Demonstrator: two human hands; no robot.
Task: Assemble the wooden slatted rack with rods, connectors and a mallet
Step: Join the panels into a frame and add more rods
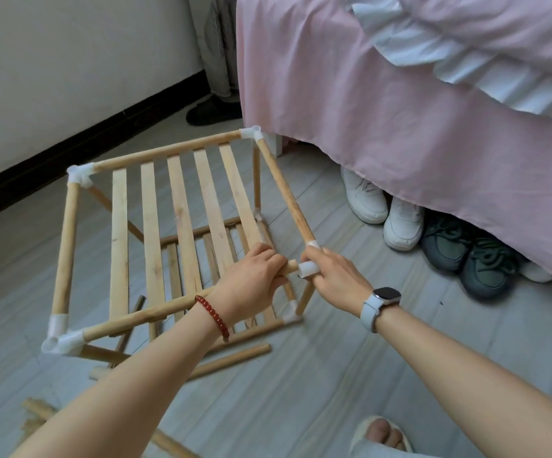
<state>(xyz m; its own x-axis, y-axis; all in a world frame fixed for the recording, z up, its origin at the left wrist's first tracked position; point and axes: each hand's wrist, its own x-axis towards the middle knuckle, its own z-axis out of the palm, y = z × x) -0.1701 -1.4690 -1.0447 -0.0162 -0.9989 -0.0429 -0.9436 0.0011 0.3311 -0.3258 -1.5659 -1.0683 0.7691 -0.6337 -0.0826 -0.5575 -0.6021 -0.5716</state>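
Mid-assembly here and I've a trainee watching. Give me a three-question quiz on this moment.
1. True or false: the rod end is fully seated in the white connector.
2. Which hand grips the connector? A) left hand B) right hand
3. Fill in: the loose rod lies on the ____.

Key: 1 false, a gap still shows; 2 B; 3 floor.

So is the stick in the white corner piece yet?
Not yet. The rod end in the left hand sits bare, just short of the connector that the right hand holds.
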